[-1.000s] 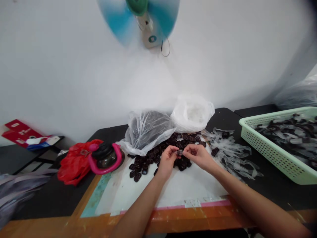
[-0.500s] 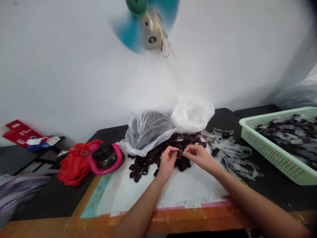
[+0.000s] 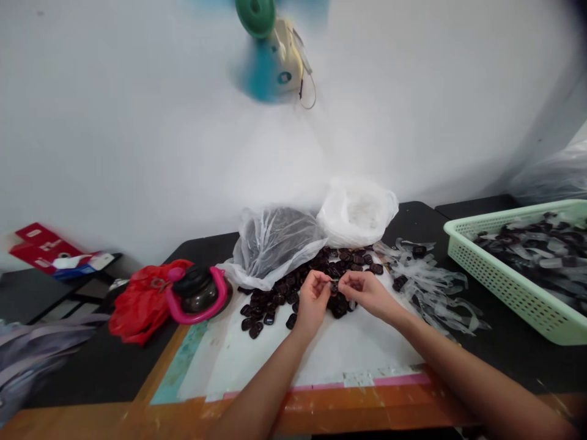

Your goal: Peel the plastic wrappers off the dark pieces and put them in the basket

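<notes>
From the head view, the left hand [image 3: 313, 299] and right hand [image 3: 367, 292] meet above a heap of dark glossy pieces [image 3: 270, 300], each grip closed in a pinch on one small dark piece [image 3: 334, 286], which is held clear of the heap; its long axis is too small to tell. Clear plastic strips [image 3: 431, 287] lie to the right, before a pale green basket [image 3: 504, 293] on the black surface [image 3: 504, 360].

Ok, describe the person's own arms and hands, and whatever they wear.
Left hand and right hand are bare: no gloves, rings or watch visible. The forearms are uncovered; a dark edge, possibly a sleeve, shows by the right arm.
</notes>
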A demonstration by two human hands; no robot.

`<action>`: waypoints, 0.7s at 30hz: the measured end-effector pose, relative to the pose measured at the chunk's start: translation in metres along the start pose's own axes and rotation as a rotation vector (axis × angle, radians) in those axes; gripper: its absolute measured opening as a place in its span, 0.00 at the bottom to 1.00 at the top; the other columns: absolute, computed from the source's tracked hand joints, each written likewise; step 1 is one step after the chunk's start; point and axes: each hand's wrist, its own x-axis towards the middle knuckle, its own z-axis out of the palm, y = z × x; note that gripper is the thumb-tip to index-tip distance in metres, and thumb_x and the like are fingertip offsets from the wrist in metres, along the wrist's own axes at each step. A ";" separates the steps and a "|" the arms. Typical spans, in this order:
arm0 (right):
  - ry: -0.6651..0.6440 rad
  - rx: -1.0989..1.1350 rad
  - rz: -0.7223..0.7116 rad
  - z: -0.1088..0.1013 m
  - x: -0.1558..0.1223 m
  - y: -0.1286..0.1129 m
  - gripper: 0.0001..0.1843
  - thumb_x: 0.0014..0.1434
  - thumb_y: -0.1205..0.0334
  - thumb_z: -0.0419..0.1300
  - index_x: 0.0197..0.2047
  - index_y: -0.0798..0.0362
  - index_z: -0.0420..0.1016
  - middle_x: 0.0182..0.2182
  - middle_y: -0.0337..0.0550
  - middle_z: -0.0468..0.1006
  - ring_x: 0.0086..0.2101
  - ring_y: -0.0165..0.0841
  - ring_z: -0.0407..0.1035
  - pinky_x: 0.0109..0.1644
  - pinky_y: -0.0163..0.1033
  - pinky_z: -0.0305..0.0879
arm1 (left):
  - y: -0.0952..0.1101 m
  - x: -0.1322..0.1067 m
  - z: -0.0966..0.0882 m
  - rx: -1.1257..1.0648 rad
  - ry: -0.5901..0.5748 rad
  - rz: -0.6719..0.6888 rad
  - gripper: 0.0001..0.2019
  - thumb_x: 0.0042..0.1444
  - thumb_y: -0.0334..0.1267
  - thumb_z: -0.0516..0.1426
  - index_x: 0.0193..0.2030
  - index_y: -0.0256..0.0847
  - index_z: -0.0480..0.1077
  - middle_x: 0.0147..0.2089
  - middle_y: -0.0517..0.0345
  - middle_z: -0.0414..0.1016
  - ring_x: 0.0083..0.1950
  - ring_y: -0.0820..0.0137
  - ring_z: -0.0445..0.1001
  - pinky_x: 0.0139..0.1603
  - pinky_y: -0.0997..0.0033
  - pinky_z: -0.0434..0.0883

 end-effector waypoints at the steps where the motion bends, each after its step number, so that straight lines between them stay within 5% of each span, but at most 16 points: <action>1: -0.006 0.006 0.004 0.000 0.000 -0.001 0.14 0.56 0.53 0.57 0.29 0.56 0.69 0.20 0.37 0.68 0.21 0.25 0.59 0.23 0.31 0.52 | 0.000 -0.001 0.000 0.009 0.013 0.008 0.05 0.52 0.34 0.58 0.33 0.38 0.64 0.33 0.58 0.69 0.31 0.75 0.67 0.34 0.74 0.67; 9: 0.028 -0.024 -0.008 -0.001 0.001 0.004 0.14 0.57 0.51 0.56 0.30 0.55 0.68 0.21 0.39 0.72 0.21 0.27 0.62 0.22 0.31 0.53 | 0.005 -0.005 -0.002 0.166 0.023 0.156 0.05 0.53 0.32 0.55 0.35 0.37 0.72 0.46 0.49 0.68 0.47 0.66 0.70 0.48 0.67 0.68; 12: 0.033 -0.040 -0.028 0.000 0.000 0.005 0.13 0.59 0.53 0.54 0.31 0.55 0.67 0.22 0.40 0.73 0.21 0.27 0.62 0.23 0.32 0.54 | 0.005 -0.004 -0.003 0.274 0.069 0.155 0.05 0.53 0.35 0.58 0.33 0.37 0.74 0.45 0.49 0.65 0.43 0.68 0.70 0.42 0.69 0.70; 17: 0.067 -0.283 -0.174 0.001 -0.006 0.000 0.15 0.56 0.57 0.58 0.47 0.52 0.66 0.27 0.38 0.74 0.22 0.27 0.62 0.26 0.32 0.56 | 0.008 -0.005 -0.003 0.414 0.056 0.205 0.04 0.54 0.33 0.56 0.31 0.38 0.72 0.40 0.52 0.66 0.40 0.69 0.68 0.37 0.72 0.67; 21: 0.126 -0.503 -0.209 0.002 -0.007 -0.004 0.08 0.54 0.60 0.60 0.38 0.50 0.72 0.28 0.38 0.76 0.26 0.29 0.65 0.30 0.34 0.56 | 0.008 -0.007 -0.001 0.403 0.014 0.188 0.05 0.56 0.34 0.55 0.30 0.37 0.70 0.39 0.52 0.67 0.41 0.68 0.68 0.39 0.71 0.66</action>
